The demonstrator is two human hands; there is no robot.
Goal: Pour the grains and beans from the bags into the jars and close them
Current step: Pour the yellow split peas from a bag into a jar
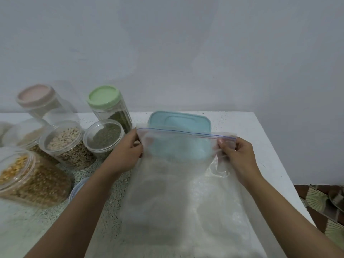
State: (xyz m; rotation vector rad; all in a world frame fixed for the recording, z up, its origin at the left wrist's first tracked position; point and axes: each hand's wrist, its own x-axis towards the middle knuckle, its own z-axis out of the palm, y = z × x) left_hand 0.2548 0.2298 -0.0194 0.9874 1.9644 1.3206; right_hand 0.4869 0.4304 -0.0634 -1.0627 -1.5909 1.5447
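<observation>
So over on the left a bunch of open jars are sitting together on the table: the jar of yellow grains nearest, then the jar of pale beans and the jar of small green beans, with a pink-lidded jar and a green-lidded jar standing behind them. A loose blue lid is peeking out beside the left forearm.

Moving in, the left hand is pinching the top left corner of the zip bag right at the zip strip, fingers curled onto the plastic. The bag is lying mid-table, reaching up to a teal-lidded container sitting right behind it, and it's looking loaded with something white and fine, rice I'm guessing. The right hand is doing the same on the top right corner, fingertips clamped on the strip. The zip line is running straight between both hands and I can't tell if it's sealed.

Handling-wise I'm thinking this one is going to be heavy and floppy, thin slick plastic sagging wherever nobody's holding it. Corners are fine for pulling the zip apart, but for pouring I'd be supporting it underneath with one hand and steering the mouth with the other, or grains are going everywhere
</observation>
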